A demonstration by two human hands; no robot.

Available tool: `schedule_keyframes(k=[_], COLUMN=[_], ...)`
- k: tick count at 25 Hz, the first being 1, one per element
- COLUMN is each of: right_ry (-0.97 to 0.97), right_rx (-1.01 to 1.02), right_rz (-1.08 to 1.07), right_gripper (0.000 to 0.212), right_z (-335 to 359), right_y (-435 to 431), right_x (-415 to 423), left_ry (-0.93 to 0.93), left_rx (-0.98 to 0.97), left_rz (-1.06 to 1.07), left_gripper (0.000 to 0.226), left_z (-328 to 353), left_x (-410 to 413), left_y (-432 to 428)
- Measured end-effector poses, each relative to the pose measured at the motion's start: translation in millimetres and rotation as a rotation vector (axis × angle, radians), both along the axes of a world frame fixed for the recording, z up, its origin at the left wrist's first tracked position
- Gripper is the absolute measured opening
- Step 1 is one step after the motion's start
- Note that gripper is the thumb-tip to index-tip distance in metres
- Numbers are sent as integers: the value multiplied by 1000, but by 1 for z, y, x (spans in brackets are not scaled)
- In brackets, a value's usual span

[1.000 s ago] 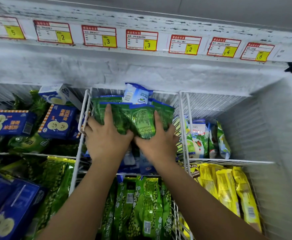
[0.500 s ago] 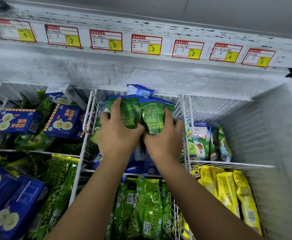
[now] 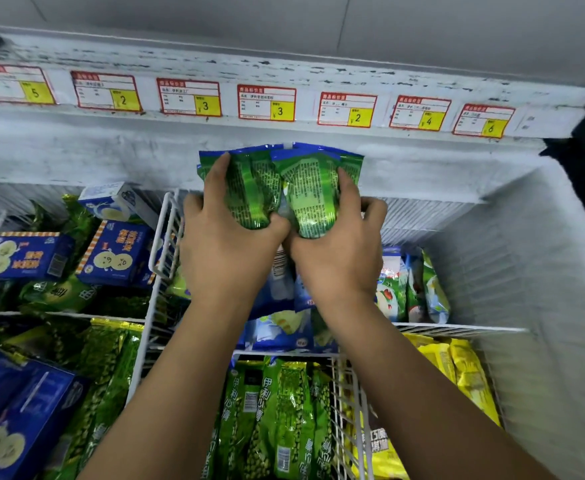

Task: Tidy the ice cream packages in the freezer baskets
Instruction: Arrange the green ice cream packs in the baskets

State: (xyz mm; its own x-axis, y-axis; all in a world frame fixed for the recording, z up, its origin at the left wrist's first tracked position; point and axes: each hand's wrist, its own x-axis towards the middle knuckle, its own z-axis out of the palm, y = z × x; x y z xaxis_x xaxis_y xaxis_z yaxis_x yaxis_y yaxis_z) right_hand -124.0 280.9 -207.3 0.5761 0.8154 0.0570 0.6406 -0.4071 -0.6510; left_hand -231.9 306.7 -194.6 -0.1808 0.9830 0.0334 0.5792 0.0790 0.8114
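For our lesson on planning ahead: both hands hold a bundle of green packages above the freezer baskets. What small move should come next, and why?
Probably draw the green packages back toward the near basket: the left hand and right hand grip them over blue-and-white packs, while matching green packs lie nearer.

Left hand (image 3: 228, 251) and right hand (image 3: 336, 261) are showing bare; forearms are running uncovered toward 7 and 5 o'clock.
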Motion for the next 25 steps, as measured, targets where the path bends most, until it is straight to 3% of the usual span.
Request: schedule_keyframes(k=[6,11,16,22,25], right_ry=[53,85,132,28,-40], right_rx=[48,18,-134,-217,-481], right_rz=[-70,-191,-315,-225,-139], right_gripper=[97,97,95,87,91], right_z=[40,36,-11,-81,-123], right_y=[-12,-38,-52,-35,-32], right_x=[68,136,192,201,200], left_ry=[-81,-9,104,81,165], left_rx=[3,-56,-161,-310,-440], left_rz=[-74,-189,-302,-290,-368], left_gripper=[85,86,86,84,77], left_z=[26,16,-29,-104,-154], left_x=[63,142,209,221,227], left_y=[-8,-18,-25,-14,-15])
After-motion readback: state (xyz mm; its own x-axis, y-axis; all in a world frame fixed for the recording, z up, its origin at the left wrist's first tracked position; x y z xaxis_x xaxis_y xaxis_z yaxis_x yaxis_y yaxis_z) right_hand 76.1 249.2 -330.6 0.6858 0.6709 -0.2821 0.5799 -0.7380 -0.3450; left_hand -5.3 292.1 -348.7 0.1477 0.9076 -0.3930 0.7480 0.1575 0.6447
